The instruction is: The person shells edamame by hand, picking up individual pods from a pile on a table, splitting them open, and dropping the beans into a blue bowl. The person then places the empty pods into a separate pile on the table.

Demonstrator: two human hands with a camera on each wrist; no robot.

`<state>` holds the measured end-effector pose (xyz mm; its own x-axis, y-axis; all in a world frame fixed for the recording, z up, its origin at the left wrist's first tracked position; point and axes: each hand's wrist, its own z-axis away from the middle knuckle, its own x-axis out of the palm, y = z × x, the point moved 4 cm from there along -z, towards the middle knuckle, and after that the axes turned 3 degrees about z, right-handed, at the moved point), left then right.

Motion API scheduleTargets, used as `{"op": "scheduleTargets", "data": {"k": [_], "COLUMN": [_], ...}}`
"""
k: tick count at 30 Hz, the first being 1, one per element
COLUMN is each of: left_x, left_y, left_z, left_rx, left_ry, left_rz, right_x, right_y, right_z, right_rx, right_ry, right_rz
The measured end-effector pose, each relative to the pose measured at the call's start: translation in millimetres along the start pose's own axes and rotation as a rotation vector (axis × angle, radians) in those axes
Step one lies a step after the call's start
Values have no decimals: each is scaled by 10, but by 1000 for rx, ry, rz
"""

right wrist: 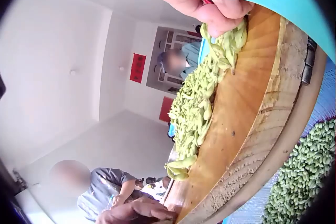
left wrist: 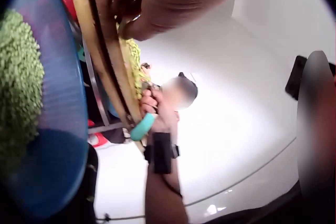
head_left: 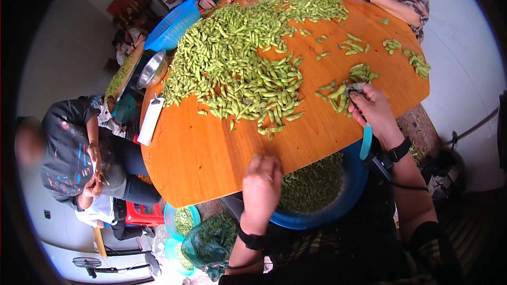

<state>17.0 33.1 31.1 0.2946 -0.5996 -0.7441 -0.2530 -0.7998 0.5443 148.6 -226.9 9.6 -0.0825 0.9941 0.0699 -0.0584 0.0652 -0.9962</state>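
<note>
My right hand [head_left: 376, 110] curls round a small tool with a teal handle [head_left: 366, 142] and a black part, over a small group of pods [head_left: 336, 98] near the table's right side. Its working end is largely hidden by fingers. My left hand [head_left: 261, 184] is blurred at the front edge of the wooden table [head_left: 211, 163], fingers loosely bent, with no thing visible in them. In the left wrist view the left hand [left wrist: 184, 3] overlaps the table edge. A large heap of green bean pods [head_left: 232, 58] covers the table's middle and left.
Below the table edge sits a blue basin [head_left: 362, 179] of shelled green beans [head_left: 311, 184]. A white clipboard [head_left: 151, 119], a metal bowl [head_left: 153, 68] and a blue basket [head_left: 174, 24] line the left side. Two people sit across the table; another person [head_left: 79, 148] stands at left.
</note>
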Motion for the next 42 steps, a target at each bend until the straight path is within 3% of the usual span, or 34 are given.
{"op": "scheduleTargets", "data": {"k": [3, 6, 8, 12, 14, 17, 20, 23, 32, 42], "left_x": [27, -7, 2, 201, 212, 119, 143, 191, 224, 281], "left_y": [191, 198, 254, -5, -99, 34, 165, 194, 259, 194], "left_z": [26, -234, -489, -596, -565, -448, -376, -328, -187, -116], "left_rx": [-15, 22, 270, 210, 102, 9, 79, -72, -9, -17], "left_ry": [-141, 25, 150, -3, -124, -35, 120, 74, 120, 102], "left_rz": [165, 26, -380, -452, -414, -98, 225, 354, 127, 262], "right_x": [2, 18, 22, -4, 23, 325, 691, 920, 1003, 965], "right_y": [7, 19, 9, 6, -34, -210, -161, -169, -95, -113], "right_z": [-4, -1, 0, 13, 115, 418, 565, 670, 776, 851], "right_rx": [-17, 20, 16, 26, 2, 31, 138, 166, 110, 166], "right_ry": [-1, -5, -10, -46, -59, -184, -329, -398, -364, -384], "right_rz": [21, 27, 44, 66, 91, 188, 124, 64, 98, 55]}}
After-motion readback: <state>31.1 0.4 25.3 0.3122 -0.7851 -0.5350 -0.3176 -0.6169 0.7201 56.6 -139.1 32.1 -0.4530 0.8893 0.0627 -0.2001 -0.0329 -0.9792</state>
